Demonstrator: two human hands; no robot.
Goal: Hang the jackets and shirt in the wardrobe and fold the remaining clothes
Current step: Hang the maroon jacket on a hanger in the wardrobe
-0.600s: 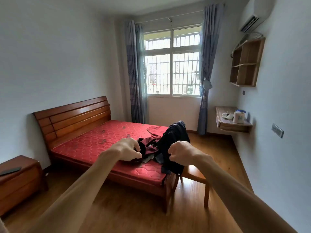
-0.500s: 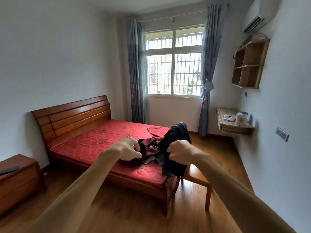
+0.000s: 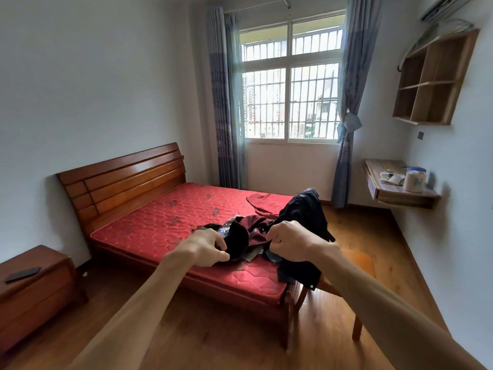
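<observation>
Sorting step in hand: clothes pile (image 3: pixel 301 212) lies at foot corner of bed (image 3: pixel 165 217), my left hand (image 3: pixel 208 247) and right hand (image 3: pixel 290 241) before it, fingers curled, hold on cloth cannot be told; next, I judge, single out one piece for hanging.

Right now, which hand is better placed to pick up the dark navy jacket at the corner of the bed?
Probably the right hand: it is beside the navy jacket, while the left hand is at the black and maroon clothes further left.
</observation>
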